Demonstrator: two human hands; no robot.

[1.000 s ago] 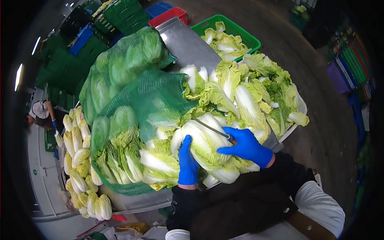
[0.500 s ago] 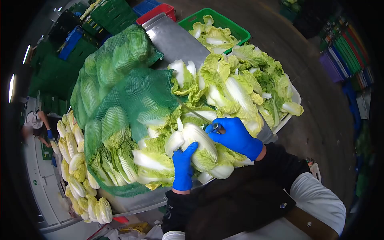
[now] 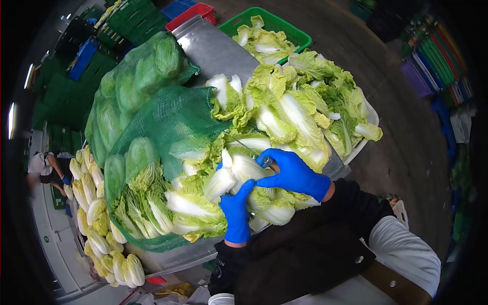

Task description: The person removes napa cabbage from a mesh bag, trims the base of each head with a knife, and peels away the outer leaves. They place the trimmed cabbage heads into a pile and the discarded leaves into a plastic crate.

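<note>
My left hand (image 3: 237,216), in a blue glove, grips a napa cabbage (image 3: 247,170) from its near left side, thumb on top and a fingertip showing at the far side. Some outer leaves stand away from its pale base. In my blue-gloved right hand (image 3: 297,175) is a knife (image 3: 247,146), its thin blade pointing up and left over the leaves. The right thumb touches the cabbage close to the left thumb. Loose cabbage leaves (image 3: 292,119) lie heaped just beyond both hands. To the left, a green mesh sack (image 3: 178,114) lies open with whole cabbages in it.
A second full mesh sack (image 3: 137,76) lies behind on the metal table (image 3: 216,48). A green crate (image 3: 300,38) and a white tub (image 3: 373,114) hold leaves. Several cabbages (image 3: 96,208) are piled at left, near another person (image 3: 43,165). A red crate (image 3: 195,14) is at the back.
My right hand has come nearer the left, and its thumb now presses on the cabbage. The left fingers reach farther round it. The whole view has shifted slightly.
</note>
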